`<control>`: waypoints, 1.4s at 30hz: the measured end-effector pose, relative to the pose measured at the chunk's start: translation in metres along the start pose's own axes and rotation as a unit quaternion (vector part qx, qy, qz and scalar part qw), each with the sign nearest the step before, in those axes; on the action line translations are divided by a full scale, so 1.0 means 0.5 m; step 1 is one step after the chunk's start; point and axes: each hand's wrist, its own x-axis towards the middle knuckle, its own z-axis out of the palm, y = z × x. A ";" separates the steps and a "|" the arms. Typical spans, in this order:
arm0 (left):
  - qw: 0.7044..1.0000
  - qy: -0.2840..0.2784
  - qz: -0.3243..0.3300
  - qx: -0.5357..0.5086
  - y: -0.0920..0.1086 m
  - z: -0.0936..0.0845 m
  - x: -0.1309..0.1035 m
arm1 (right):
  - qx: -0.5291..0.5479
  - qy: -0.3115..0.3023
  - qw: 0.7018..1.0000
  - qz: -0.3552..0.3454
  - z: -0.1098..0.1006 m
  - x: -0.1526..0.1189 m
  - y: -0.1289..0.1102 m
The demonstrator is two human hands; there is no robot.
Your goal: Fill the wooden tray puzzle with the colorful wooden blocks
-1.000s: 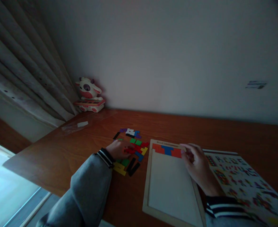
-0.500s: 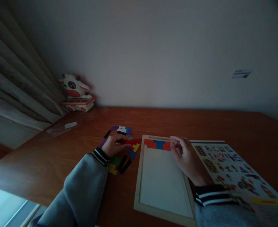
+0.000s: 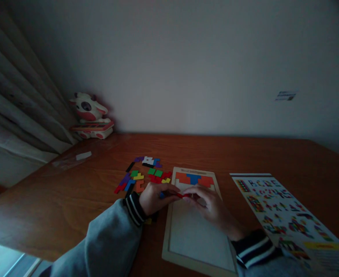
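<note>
Above the wooden frame board, my left hand and my right hand meet. Between their fingertips is a small red piece, pinched from both sides. Orange-red pieces and a blue piece lie along the top of the board's recess; the bare white inside shows below. Left of the board, loose coloured pieces are spread on the table, some hidden behind my left hand and sleeve.
A printed pattern sheet lies right of the board on the brown table. A cow-shaped toy stands at the back left near the curtain. A pale strip lies in front of the toy.
My left hand has moved right from the loose pieces to over the board, with a red piece. My right hand has come down and left from the board's top right to meet it.
</note>
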 end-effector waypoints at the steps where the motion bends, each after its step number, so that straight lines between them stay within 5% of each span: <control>1: 0.999 -0.007 0.025 0.040 -0.005 -0.008 0.001 | -0.001 0.008 1.000 0.002 -0.003 0.001 0.000; 6: 0.941 -0.035 0.169 0.292 -0.068 -0.087 -0.003 | -0.049 0.110 0.991 0.058 -0.042 0.002 0.018; 11: 0.942 -0.035 0.108 0.315 -0.120 -0.139 -0.026 | -0.104 0.159 0.978 0.086 -0.093 -0.010 0.068; 18: 0.942 -0.042 0.102 0.316 -0.153 -0.126 -0.034 | -0.117 0.225 0.955 0.153 -0.130 -0.032 0.105; 26: 0.947 -0.027 0.091 0.306 -0.155 -0.116 -0.030 | -0.171 0.100 0.976 0.086 -0.148 -0.048 0.078; 42: 0.943 -0.043 0.091 0.319 -0.137 -0.106 -0.025 | -0.172 0.161 0.966 0.105 -0.141 -0.041 0.071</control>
